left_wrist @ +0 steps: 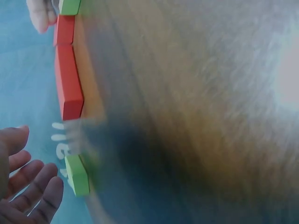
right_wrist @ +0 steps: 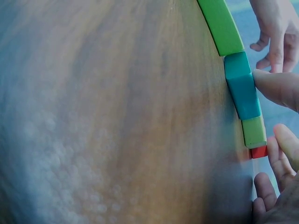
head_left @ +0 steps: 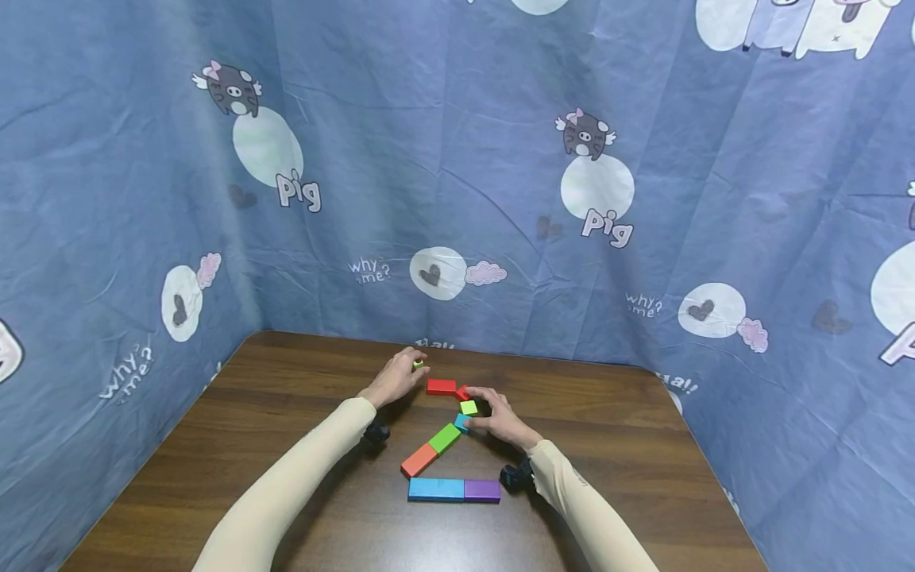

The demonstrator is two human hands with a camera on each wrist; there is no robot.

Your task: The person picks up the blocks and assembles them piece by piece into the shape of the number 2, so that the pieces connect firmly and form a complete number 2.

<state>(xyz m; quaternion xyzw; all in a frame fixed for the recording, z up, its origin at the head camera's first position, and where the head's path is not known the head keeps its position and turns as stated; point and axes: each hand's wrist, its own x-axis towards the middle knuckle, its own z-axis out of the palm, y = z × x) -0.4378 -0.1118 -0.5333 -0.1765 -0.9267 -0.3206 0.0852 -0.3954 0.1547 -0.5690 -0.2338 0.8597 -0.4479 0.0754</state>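
At the far side of the table, my left hand (head_left: 396, 376) is around a small yellow-green block (head_left: 418, 365). In the left wrist view its fingers (left_wrist: 49, 200) are spread beside that block (left_wrist: 77, 175), with a gap showing. My right hand (head_left: 504, 421) spans a bend in the row of blocks. Its thumb (right_wrist: 279, 88) touches the blue block (right_wrist: 242, 84), while the index finger reaches close to the small red block (head_left: 462, 393). Between these two sits another yellow-green block (head_left: 468, 407). A longer red block (head_left: 441, 387) adjoins the small red one.
From the blue block, a green block (head_left: 445, 438) and an orange block (head_left: 418, 460) run diagonally toward the near left. Nearer still, a long blue block (head_left: 436, 489) and a purple block (head_left: 482, 491) lie end to end. A patterned blue cloth (head_left: 500, 199) hangs behind the wooden table (head_left: 608, 445).
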